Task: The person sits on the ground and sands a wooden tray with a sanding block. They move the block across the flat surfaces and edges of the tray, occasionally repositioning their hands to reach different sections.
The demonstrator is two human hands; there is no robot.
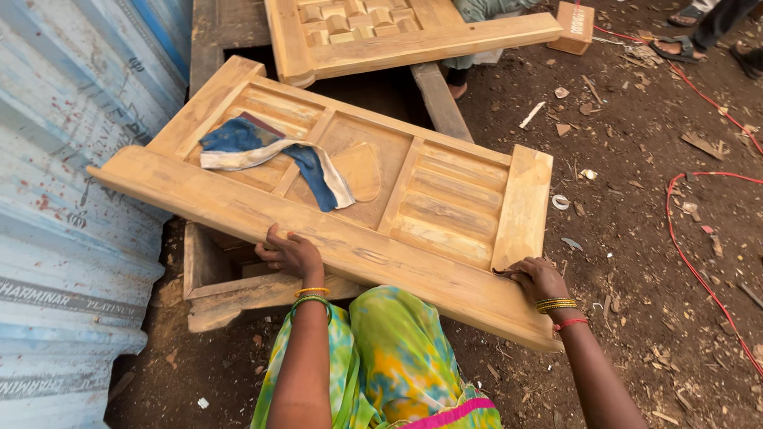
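Person in a green, yellow and blue tie-dye garment with pink trim; left hand [292, 253] wears orange and green bangles, right hand [538, 277] gold bangles and red thread.

- Well ahead of my hands I see a second wooden door panel [413, 32], carved squares on top.
- Left of my left hand, corrugated metal sheeting [71, 159].
- Right of my right hand, a red cable [690, 262] loops over the dirt ground [636, 238].
- Far ahead to the right, a small wooden block [575, 25] and someone's sandalled feet [675, 46].
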